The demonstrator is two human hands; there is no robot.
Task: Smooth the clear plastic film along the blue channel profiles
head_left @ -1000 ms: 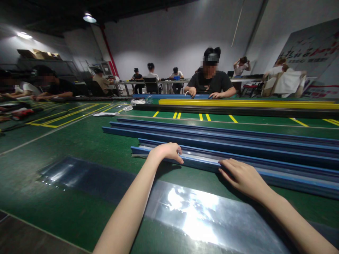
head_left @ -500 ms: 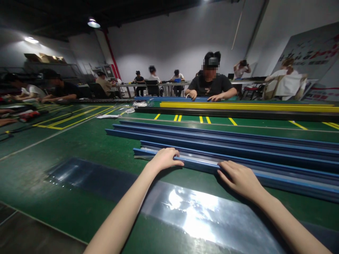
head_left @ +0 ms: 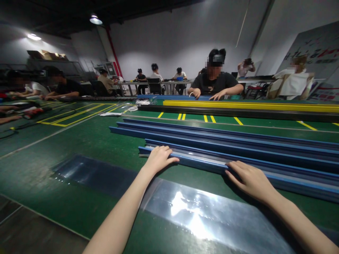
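Observation:
A long blue channel profile (head_left: 198,163) lies on the green table with its trough facing up. A pale, see-through strip (head_left: 196,155) runs along inside it. Close to the profile's left end, my left hand (head_left: 159,158) has its fingers hooked over the near wall and its thumb along the outside. Farther right, my right hand (head_left: 250,178) grips the same wall, fingertips on the rim and thumb below. What the fingertips touch inside the trough is partly hidden. Nearer to me, a shiny clear plastic sheet (head_left: 209,208) lies flat under my forearms.
Just beyond lie more blue profiles (head_left: 212,137). Behind them are a black profile (head_left: 238,113) and a yellow profile (head_left: 254,106). A co-worker (head_left: 214,84) sits across the green table (head_left: 87,141), hands on another blue profile. Crumpled plastic (head_left: 143,102) lies by the profiles' left ends.
My left hand has slid slightly left along the blue profile, toward its end. The right hand keeps about the same place on it. The whole view has shifted slightly.

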